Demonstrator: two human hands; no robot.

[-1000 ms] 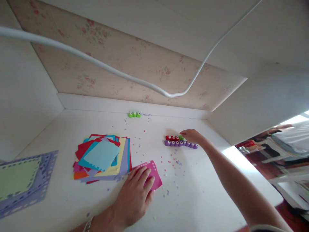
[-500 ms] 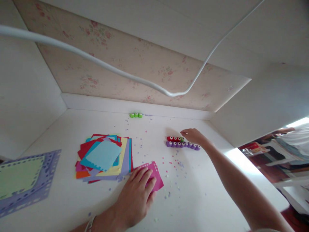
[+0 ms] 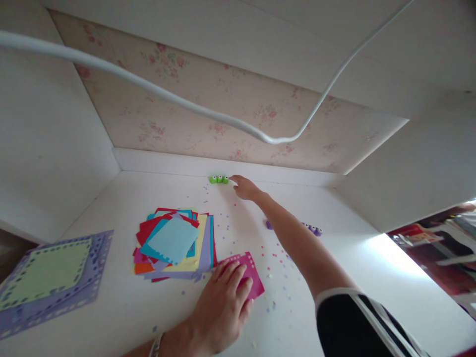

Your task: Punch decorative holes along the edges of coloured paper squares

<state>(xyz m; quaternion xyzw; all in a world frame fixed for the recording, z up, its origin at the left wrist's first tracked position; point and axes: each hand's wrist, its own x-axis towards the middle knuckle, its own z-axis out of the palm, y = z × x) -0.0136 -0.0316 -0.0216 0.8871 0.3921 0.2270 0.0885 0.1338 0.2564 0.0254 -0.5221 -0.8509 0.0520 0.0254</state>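
Lime green and magenta on a white worktop.
The nearer eyed blocks at the fingers are lime green, their white eyes dotted dark; the partly hidden eyed row is purple, also with white, dark-centred eyes. The punched sheet is magenta, patterned with holes along one edge. In the paper stack, light blue lies over teal, red, yellow, lavender and orange. The pale green card has a border of dark-looking holes against purple sheets. Scattered confetti is lavender, pink and pale green. The wallpaper is beige with pink-red flowers, the cable white, the sleeve black with white stripes.
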